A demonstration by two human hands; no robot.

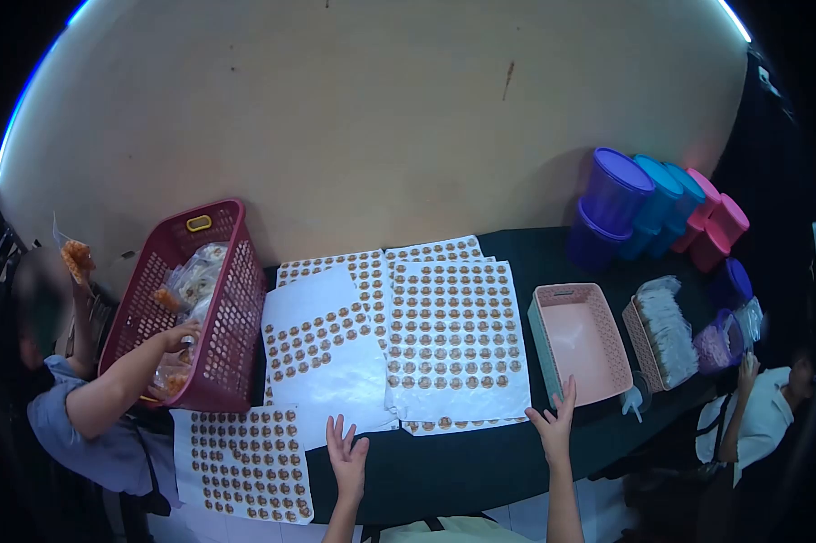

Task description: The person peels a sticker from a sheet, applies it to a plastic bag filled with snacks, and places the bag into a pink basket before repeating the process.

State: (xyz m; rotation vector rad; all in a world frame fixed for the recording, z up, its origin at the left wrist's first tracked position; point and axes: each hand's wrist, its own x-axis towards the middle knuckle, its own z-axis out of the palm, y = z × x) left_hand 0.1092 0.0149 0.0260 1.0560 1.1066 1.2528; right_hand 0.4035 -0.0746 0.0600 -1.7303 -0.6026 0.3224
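My left hand is raised with its fingers spread, holding nothing, over the table's front edge just below a white sticker sheet that has part of its round brown stickers gone. Fingers apart and empty, my right hand is up beside the near left corner of a pink basket. Between and beyond the hands lies a fuller sticker sheet, on top of other sheets. Another sheet hangs over the front edge to the left of my left hand.
A maroon laundry basket holds bagged snacks; a co-worker's hand reaches into it. A small basket of clear bags stands right, near another person. Purple, teal and pink containers are stacked behind on a dark tablecloth.
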